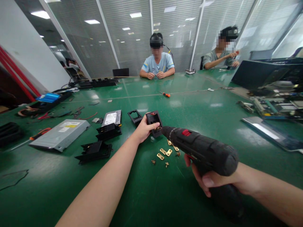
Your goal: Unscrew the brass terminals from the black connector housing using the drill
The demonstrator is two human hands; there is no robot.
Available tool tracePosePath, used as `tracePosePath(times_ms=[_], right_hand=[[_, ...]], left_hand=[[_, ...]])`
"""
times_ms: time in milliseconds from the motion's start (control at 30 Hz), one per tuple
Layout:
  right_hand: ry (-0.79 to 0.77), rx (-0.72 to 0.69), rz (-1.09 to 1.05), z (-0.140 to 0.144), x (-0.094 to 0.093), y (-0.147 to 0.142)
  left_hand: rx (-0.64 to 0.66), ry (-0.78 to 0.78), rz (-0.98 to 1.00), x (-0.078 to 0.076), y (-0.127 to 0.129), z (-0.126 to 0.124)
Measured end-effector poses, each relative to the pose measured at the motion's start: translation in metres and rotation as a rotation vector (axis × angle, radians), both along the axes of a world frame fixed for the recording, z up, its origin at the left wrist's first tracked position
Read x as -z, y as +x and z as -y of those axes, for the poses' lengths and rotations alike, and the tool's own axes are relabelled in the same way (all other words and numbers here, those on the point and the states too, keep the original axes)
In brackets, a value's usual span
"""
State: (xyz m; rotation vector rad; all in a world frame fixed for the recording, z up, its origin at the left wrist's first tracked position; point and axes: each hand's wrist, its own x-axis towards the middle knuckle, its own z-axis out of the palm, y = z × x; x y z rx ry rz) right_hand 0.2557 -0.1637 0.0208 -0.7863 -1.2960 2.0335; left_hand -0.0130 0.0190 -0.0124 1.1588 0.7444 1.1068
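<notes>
On the green worktop [151, 195] our right hand [213, 179] is wrapped tight round the grip of the black power screwdriver [201, 149], its tip meeting the small black socket housing [154, 122]; our left hand [143, 129] pinches that housing upright, thumb on its right side, just above the worktop; we judge the bit could slip and nick the thumb, or scatter the brass clips and screws [165, 153] lying just beneath.

driver tip [161, 128] hidden inside black bracket [154, 119]
</notes>
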Motion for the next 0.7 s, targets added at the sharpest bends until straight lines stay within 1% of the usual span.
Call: tracePosePath(times_ms=[100,200,433,700], right_hand=[[-0.012,0.076,0.006,0.0005,-0.0015,-0.0016],[-0.027,0.094,0.004,0.0021,-0.0023,-0.0015],[-0.083,0.106,-0.001,0.0019,0.0007,0.0013],[-0.139,0.103,-0.058,0.0013,0.0050,0.0019]], left_hand=[[0.003,0.008,-0.002,-0.0006,-0.0003,0.0005],[0.003,0.012,-0.006,-0.0009,-0.0003,0.0010],[-0.001,0.016,-0.011,-0.0017,0.0000,0.0022],[0.014,0.003,-0.004,-0.0029,-0.0009,0.0019]])
